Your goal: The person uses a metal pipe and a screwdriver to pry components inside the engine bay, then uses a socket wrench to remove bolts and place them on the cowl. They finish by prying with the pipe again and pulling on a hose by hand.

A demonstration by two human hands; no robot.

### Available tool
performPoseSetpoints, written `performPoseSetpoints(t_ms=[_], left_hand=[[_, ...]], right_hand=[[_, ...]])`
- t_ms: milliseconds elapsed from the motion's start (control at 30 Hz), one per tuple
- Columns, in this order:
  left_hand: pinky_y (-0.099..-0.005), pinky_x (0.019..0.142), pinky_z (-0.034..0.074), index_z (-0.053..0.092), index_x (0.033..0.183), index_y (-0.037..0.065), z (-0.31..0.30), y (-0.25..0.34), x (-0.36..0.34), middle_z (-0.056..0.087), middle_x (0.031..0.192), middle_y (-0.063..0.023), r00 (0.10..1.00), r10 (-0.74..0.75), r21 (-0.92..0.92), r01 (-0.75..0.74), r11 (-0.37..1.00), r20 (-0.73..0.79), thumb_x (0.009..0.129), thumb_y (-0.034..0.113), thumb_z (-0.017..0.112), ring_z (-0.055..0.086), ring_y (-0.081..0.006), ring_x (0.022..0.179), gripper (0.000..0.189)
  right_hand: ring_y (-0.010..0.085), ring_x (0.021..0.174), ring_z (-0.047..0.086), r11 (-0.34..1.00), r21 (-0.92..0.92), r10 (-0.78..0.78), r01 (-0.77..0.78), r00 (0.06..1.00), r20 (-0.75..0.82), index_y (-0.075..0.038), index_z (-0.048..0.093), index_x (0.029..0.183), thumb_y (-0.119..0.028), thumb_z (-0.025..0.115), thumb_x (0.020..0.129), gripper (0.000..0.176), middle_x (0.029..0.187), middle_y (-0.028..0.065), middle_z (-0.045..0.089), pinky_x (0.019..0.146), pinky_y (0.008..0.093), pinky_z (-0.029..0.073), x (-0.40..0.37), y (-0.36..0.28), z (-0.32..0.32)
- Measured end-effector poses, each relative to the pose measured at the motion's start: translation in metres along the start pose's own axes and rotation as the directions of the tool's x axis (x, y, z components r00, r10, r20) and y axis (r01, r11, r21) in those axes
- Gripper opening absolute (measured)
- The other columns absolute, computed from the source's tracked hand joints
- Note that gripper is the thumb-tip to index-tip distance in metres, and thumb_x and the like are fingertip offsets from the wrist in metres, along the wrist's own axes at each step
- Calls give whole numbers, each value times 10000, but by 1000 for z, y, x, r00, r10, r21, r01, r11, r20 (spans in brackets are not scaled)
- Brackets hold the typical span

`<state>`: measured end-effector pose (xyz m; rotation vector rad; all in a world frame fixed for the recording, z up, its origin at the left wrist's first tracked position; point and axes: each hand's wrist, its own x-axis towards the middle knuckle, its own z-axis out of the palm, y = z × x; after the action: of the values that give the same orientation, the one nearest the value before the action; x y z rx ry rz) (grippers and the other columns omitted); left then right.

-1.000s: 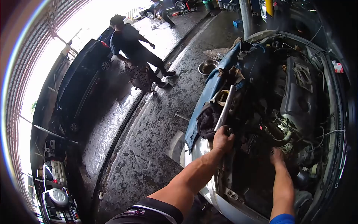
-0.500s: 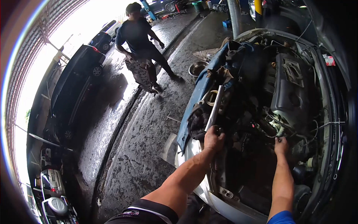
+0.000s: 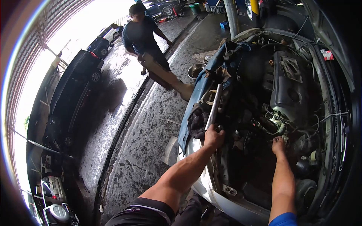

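Observation:
My left hand is closed around the lower end of a silver metal pipe, which slants up along the front of the open engine bay. Deeper in the bay, my right hand has its fingers drawn together just below a pale hose-like part and some wiring. What those fingers hold, if anything, is hidden. Above the right hand lies the dark engine cover. Beside the pipe is a dark crumpled cloth-like bundle. A blue cover drapes over the car's edge.
Left of the car, a person holds a long, flat tan panel. A metal bowl sits on the wet floor near the blue cover. A post stands behind the car, and a dark vehicle is parked at left.
The person at left has swung the panel round, so its tan side shows and its lower end is nearer the car. My right hand has shifted slightly down from the pale part.

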<state>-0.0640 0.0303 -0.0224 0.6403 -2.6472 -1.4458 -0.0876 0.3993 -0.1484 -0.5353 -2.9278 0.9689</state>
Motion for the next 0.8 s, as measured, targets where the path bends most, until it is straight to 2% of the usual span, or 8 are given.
performPoseSetpoints(t_ms=[100,300,433,500,633,700,733,800], left_hand=[[-336,790,550,605,1239,10,-11,35,-13,707,1038,-149,986,-39,-68,50,996,160,920,273,694,687,-203,934,423],[-339,800,538,612,1234,-20,40,113,-37,703,1009,-119,732,173,-248,-6,969,659,929,284,688,669,-188,916,437],[-422,843,532,691,973,-47,137,119,-28,703,992,-247,654,336,-224,-253,941,677,860,253,581,691,-320,964,339],[-441,852,537,689,927,-62,238,73,5,687,959,-284,523,603,-192,-638,745,603,824,246,567,680,-392,979,347],[-438,769,568,724,892,36,287,47,10,691,884,-186,539,659,-41,-757,652,525,750,185,650,689,-372,875,219],[-434,812,563,726,936,34,280,52,3,699,931,-210,427,668,94,-875,474,609,791,201,629,687,-373,925,242],[-440,868,550,720,977,19,272,55,-1,701,1003,-233,591,509,6,-657,754,626,820,241,610,679,-378,988,294],[-446,882,545,716,983,12,266,58,-5,699,1021,-239,604,474,25,-633,774,640,818,257,611,673,-385,1007,314]], right_hand=[[331,906,677,997,70,-33,33,999,-1,-37,653,964,-185,666,915,157,926,172,688,803,416,519,-1,7,4],[325,903,672,986,159,41,-46,999,31,-36,636,1020,-189,673,915,189,955,175,683,820,406,511,3,15,14],[333,922,669,979,201,-5,-18,994,111,-41,616,1079,-194,655,933,215,968,176,682,833,405,507,6,22,16],[359,950,666,990,140,-29,20,998,61,-46,604,1120,-219,622,959,237,976,183,688,836,417,504,7,26,21],[377,1249,559,996,-86,15,-2,988,154,-71,537,1330,-303,567,956,441,1266,253,611,996,447,472,12,16,19],[377,1248,560,1000,-10,5,-3,986,168,-68,551,1313,-325,558,956,440,1265,248,615,989,448,476,4,2,11],[376,1246,560,998,66,-6,-6,985,171,-64,565,1296,-346,549,955,442,1264,242,618,981,450,479,1,-6,7],[360,1223,582,998,10,-62,61,980,191,-70,584,1264,-331,559,956,404,1250,206,638,972,446,487,7,0,12]])
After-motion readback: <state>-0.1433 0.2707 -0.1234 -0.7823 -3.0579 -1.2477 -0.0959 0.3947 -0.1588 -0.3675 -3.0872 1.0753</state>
